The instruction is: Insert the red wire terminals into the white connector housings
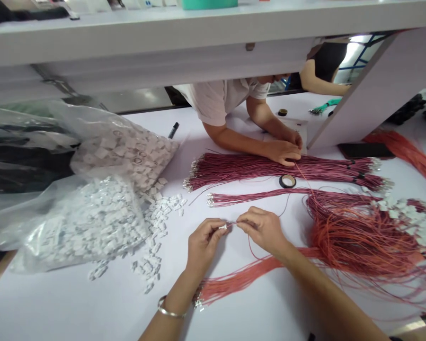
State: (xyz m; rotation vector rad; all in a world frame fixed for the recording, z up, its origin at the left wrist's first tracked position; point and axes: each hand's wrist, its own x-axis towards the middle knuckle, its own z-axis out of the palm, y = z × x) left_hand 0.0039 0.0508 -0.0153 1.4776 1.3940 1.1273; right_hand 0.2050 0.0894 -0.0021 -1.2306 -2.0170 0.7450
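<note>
Between finger and thumb, my left hand (pixel 203 242) pinches a small white connector housing (pixel 223 227). My right hand (pixel 264 229) is closed on a thin wire (pixel 250 240) whose end meets the housing; how deep it sits inside is too small to tell. Below my hands lies a bundle of orange-red wires (pixel 241 280) with metal terminals at its left end. Loose white housings (pixel 151 265) are scattered to the left of my left hand. Right of my right hand is a tangled heap of red and orange wires (pixel 362 237), with white housings on its far ends.
Two clear plastic bags (pixel 88 222) of white parts stand on the left. Dark red wire bundles (pixel 241 173) lie across the table, beside a roll of black tape (pixel 287 181). Opposite, a co-worker's hands (pixel 286 149) handle wire. A shelf (pixel 163 42) overhangs the table.
</note>
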